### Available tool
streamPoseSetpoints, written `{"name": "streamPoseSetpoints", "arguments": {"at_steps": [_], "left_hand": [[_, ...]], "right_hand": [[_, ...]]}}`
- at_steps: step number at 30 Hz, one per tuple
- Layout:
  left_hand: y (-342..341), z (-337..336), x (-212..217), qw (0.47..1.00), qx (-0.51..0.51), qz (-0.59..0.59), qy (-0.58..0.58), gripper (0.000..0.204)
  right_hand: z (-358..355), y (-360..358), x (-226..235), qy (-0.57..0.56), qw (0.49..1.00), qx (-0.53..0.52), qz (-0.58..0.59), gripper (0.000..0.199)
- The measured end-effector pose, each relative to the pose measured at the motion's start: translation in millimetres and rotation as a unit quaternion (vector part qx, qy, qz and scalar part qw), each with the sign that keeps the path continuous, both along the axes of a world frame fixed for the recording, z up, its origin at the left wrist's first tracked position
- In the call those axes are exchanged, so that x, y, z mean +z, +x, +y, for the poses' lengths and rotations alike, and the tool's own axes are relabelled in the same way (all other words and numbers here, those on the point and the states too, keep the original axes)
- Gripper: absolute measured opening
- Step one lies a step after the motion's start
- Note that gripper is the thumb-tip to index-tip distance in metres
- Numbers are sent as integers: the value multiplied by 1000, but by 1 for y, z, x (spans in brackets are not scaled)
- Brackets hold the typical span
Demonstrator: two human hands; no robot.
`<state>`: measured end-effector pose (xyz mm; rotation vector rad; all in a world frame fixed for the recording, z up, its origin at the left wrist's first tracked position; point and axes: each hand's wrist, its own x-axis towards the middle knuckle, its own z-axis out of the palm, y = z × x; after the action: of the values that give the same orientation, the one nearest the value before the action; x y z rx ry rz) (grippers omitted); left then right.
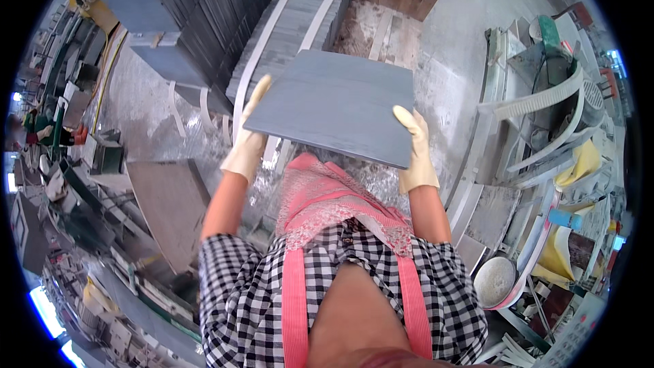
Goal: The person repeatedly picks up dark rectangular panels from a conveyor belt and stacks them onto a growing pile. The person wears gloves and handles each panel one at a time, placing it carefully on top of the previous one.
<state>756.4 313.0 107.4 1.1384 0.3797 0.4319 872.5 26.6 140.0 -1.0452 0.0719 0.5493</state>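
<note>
Both gloved hands, left hand (pixel 246 142) and right hand (pixel 415 153), grip opposite edges of one grey slate tile (pixel 334 105), which we carry level between them. Strapped tile stack (pixel 293 24) just beyond. Carrying step, we judge; setting down needs level, even lowering.

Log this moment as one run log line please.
left hand: grips grey slab | right hand: grips slab | slab: lifted over stacked slabs

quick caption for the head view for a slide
Gloved left hand and right hand hold a grey slab flat above stacked slabs.
</note>
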Motion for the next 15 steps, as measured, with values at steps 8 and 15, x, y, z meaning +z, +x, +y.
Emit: {"name": "streamPoseSetpoints", "arguments": {"at_steps": [8, 15], "left_hand": [[-4, 50, -30, 991, -129, -23, -2, 36], [71, 89, 9, 469, -33, 252, 846, 39]], "right_hand": [[148, 60, 29, 51, 997, 37, -43, 37], [201, 133, 17, 95, 991, 87, -18, 41]]}}
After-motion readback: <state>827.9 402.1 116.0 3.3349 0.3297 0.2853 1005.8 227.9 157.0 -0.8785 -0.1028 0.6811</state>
